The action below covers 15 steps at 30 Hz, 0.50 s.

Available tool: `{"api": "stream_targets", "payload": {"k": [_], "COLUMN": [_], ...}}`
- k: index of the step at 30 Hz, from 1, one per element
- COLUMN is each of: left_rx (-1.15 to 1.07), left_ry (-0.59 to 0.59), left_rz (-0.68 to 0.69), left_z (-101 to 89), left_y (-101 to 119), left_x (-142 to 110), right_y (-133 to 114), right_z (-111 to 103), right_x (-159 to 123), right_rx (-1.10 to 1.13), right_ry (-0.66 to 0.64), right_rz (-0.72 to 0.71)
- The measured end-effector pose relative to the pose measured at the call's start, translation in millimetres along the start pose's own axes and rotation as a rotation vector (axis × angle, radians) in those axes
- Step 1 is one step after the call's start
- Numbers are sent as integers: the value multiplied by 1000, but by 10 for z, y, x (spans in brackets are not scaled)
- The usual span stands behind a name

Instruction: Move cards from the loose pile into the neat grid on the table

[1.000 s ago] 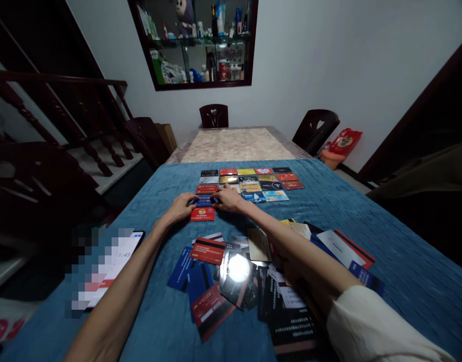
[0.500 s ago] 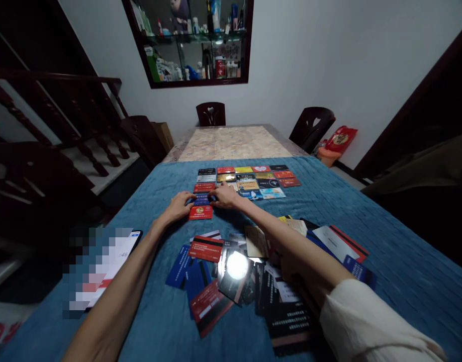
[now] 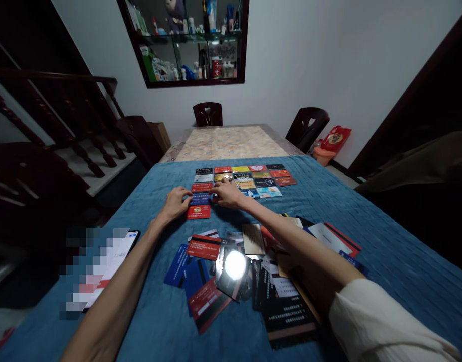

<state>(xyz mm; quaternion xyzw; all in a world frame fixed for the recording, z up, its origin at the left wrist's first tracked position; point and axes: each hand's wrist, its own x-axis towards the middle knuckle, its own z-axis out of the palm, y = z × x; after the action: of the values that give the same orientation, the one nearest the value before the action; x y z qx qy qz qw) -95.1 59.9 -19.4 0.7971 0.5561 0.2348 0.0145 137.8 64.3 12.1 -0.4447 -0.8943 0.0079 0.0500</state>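
Note:
A blue card [image 3: 200, 199] lies flat on the cloth between my two hands. My left hand [image 3: 177, 202] has bent fingers pressed to its left edge. At its right edge my right hand [image 3: 226, 193] bends over with fingers drawn together, hiding part of the neighbouring cards. Just above the blue card is a red card [image 3: 201, 187], and below it another red card with a gold emblem [image 3: 198, 211]. Further rows of cards stretch up and right, among them a white card with a heart [image 3: 258, 169] and a light blue card [image 3: 269, 192].
Loose, overlapping cards are heaped nearer me, including a shiny black card [image 3: 231, 286] and a red striped card [image 3: 204, 246]. A phone [image 3: 119, 256], partly pixelated, lies by my left forearm. Blue cloth [image 3: 148, 311] covers the near table; chairs stand around its far part.
The view has shifted slightly. My right fingers have eased a little away from the blue card's middle, showing more of it. My left hand stays at its left edge.

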Motion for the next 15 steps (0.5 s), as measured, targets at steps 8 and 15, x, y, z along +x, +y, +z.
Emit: {"api": "stream_targets", "payload": {"k": [8, 15], "left_rx": [-24, -42], "left_ry": [-6, -40], "left_rz": [89, 199], "left_z": [-78, -141], "left_y": [377, 791], "left_x": [8, -74], "right_y": [113, 230], "right_z": [-50, -4], "right_x": [-351, -741], "right_rx": [21, 16], "right_ry": [67, 72], "right_rz": [-56, -66]}}
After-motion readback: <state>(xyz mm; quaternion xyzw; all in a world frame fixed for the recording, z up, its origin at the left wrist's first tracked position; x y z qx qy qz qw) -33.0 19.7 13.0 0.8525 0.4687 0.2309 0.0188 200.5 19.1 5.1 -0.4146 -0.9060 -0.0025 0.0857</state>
